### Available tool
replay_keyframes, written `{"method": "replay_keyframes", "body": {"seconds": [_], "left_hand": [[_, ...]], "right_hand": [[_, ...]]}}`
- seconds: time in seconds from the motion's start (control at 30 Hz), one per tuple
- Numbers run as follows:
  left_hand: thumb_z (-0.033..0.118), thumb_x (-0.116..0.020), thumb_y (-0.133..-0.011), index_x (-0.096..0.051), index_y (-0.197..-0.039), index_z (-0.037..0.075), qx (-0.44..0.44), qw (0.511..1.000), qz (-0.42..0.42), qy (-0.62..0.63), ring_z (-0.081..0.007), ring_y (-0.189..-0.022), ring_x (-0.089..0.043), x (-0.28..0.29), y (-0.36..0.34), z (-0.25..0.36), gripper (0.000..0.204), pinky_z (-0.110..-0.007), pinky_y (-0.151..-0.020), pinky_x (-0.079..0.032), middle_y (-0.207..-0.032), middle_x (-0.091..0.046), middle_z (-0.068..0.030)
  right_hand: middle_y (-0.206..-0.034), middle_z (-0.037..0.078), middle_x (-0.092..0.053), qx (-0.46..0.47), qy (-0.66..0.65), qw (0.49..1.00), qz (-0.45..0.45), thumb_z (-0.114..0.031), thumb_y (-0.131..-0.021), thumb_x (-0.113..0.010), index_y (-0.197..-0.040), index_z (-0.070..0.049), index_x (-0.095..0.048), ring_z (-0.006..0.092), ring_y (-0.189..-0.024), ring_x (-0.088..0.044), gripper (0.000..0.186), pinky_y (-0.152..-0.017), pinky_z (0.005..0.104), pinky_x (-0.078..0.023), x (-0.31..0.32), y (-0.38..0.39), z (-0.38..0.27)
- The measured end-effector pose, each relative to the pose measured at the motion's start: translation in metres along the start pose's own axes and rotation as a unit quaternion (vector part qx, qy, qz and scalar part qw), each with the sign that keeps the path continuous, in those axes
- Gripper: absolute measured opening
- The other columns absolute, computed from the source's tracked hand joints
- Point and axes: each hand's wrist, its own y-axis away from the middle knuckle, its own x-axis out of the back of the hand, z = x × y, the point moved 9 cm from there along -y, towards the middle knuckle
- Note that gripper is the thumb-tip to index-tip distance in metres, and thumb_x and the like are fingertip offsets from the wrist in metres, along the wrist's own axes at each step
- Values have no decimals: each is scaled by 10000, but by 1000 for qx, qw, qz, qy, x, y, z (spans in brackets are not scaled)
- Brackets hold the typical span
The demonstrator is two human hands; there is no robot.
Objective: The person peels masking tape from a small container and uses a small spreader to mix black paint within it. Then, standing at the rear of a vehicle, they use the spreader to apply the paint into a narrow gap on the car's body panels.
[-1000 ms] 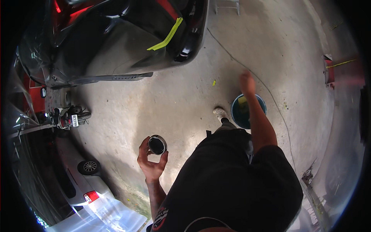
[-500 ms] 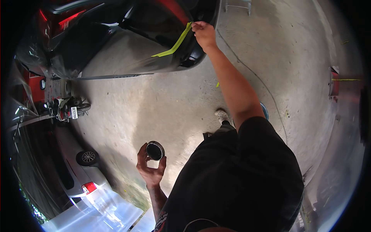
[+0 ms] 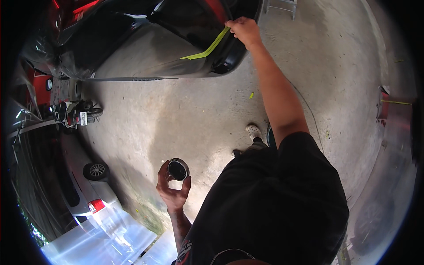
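Observation:
My left hand is closed around a small round cup with a pale rim and something dark inside, held low in front of me by its sides. Stretched far ahead, my right hand reaches the glossy black bodywork of a car. Its fingers are pinched together at the upper end of a yellow-green tape strip, which bends along the car's edge. Whatever the pinch holds is too small to make out.
A motorcycle and a silver car stand at the left. Clear plastic sheeting hangs at the lower left. A cable crosses the concrete floor on the right, and a tape scrap lies near my shoe. A metal stand is far ahead.
The view has shifted slightly, so the car and tape sit further right and higher. My right hand stays pinched at the tape's upper end; my left still holds the cup.

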Motion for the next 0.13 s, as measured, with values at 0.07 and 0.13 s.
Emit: {"method": "replay_keyframes", "body": {"seconds": [0.07,0.13], "left_hand": [[237,-842,-708,-556,-1318,-30,3,1000,5,-3,-246,-937,-699,1,3,0,725,-346,-781,-568,-1091,-696,-158],[251,-841,-716,-555,-1320,-31,11,1000,7,6,-251,-951,-697,1,5,0,726,-354,-797,-566,-1099,-696,-152]], "right_hand": [[-879,122,-761,-9,-1,999,-52,-412,-748,-790,-909,-59,-756,291,-920,-729,389,-893,358,-544,-1,0,-13],[-915,175,-758,-44,42,994,-94,-448,-758,-775,-912,-85,-766,201,-924,-745,394,-894,332,-545,1,8,-19]]}}
